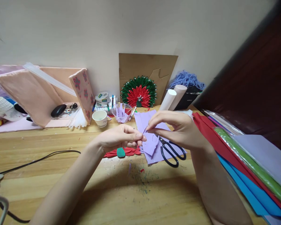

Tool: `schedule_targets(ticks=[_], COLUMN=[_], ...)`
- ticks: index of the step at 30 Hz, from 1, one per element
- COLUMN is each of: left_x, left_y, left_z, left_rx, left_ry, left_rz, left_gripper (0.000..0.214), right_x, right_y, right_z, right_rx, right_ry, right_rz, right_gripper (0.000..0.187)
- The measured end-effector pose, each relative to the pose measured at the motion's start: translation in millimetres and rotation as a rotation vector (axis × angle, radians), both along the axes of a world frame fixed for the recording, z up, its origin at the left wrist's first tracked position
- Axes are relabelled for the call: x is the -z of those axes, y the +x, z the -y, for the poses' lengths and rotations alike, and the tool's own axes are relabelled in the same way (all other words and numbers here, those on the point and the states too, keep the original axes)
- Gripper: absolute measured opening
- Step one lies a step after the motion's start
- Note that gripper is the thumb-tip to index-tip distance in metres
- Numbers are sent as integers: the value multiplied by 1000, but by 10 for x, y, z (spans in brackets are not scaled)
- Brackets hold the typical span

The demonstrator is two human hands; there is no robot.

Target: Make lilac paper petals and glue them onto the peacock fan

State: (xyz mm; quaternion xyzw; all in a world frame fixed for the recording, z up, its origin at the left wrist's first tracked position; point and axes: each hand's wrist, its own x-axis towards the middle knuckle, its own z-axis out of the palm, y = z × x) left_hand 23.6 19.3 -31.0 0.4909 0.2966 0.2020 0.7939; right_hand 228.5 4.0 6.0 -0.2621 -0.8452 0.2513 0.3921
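1. Here we are, just left of the scissors [163,142]: a small purple scrap [144,132], caught between 2 hands. The left hand [125,136] pinches it, thumb against forefinger; the right hand [178,126] nips its upper end. Both grips are narrow.

2. Danger point! The scrap looks thin and soft, so an uneven tug could crease it or pop it loose from 1 pinch.

3. Watch that right wrist, too: dropping low, it could knock the scissors, dragging the sheet [140,120] beneath them and scattering the cut pieces [151,149] just left of them.

4. Textures now: smooth black handles, 2 rounded loops, on the scissors; the sheet under them is matte, flat and purple.

5. Farther left of the scissors, a red bundle [111,153] of slim strips, topped by 1 rounded green patch [120,152].

6. And beyond the scissors, what a fan [140,93]! Pointed, glossy petals, green outside, red inside, against stiff brown card [148,64].
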Motion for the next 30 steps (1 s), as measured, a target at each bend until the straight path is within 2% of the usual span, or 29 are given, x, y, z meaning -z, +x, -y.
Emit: schedule_targets(ticks=[3,8,12,18,26,30], left_x=[35,1,-39,-63,-42,-50], left_y=[29,44,58,90,91,100], left_z=[-1,27,48,48,36,44], left_rx=[-7,-66,-129,-155,-180,-178], left_ry=[-8,264,363,415,428,424], left_rz=[35,12,-60,-94,-140,-154], left_gripper=[19,14,15,17,19,19], right_x=[9,41,69,141,160,167], right_y=[-2,-41,-93,-142,-113,-111], right_z=[-5,-19,-35,-71,-96,-106], right_rx=[3,67,112,173,125,132], right_ry=[-62,-217,-296,-323,-460,-443], right_rz=[-19,-57,-77,-141,-276,-280], right_gripper=[7,9,12,13,18,16])
